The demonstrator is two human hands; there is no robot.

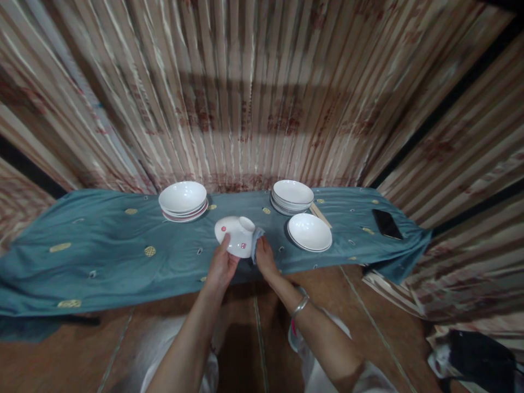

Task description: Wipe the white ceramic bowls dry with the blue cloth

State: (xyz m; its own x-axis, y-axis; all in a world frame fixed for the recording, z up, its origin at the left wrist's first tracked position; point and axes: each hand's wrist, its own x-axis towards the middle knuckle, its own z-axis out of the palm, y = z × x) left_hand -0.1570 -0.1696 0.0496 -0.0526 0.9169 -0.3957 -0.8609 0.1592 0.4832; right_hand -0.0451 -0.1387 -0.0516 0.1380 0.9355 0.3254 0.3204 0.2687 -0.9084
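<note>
A white bowl with small red marks is tilted so its underside and foot ring face me. My left hand grips its near left edge, thumb on the outer wall. In my right hand is a bunched light blue cloth, pressed against the bowl's right rim. Some of the right fingers are hidden behind the cloth. The bowl is held above the front part of the cloth-covered table.
Stacked white bowls stand at the back left. Another stack is at the back right, with shallow white bowls before it and a wooden strip alongside. A black phone lies far right. Striped curtains hang behind.
</note>
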